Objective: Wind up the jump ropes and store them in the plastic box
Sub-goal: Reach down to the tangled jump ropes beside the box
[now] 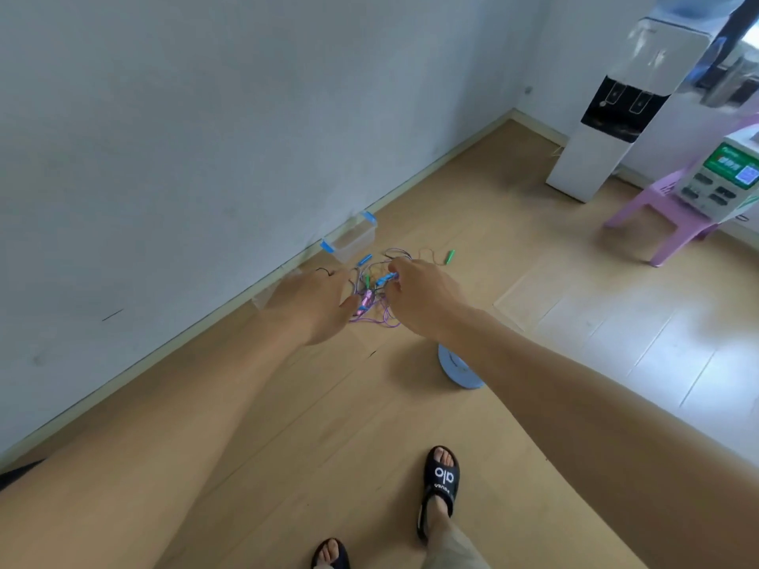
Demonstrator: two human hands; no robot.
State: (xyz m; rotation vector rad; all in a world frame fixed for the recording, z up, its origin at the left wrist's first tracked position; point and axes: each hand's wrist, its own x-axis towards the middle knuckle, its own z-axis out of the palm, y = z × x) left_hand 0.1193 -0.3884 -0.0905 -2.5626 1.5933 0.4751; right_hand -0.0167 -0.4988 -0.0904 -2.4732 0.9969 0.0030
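A tangle of thin jump ropes (380, 318), purple and grey cords with coloured handles, lies on the wooden floor by the wall. My right hand (423, 295) has its fingers curled round a blue handle (386, 278) of the tangle. My left hand (312, 305) is spread beside it, thumb next to a pink handle (366, 299). Another blue handle (364, 259) and a green handle (450, 255) lie farther out. The clear plastic box (354, 236) with blue clips stands open against the wall, just beyond the ropes.
A round pale-blue lid-like object (458, 370) lies on the floor under my right forearm. A white water dispenser (608, 117) and a pink plastic stool (665, 215) carrying a device stand at the right. My sandalled feet (439, 486) are below.
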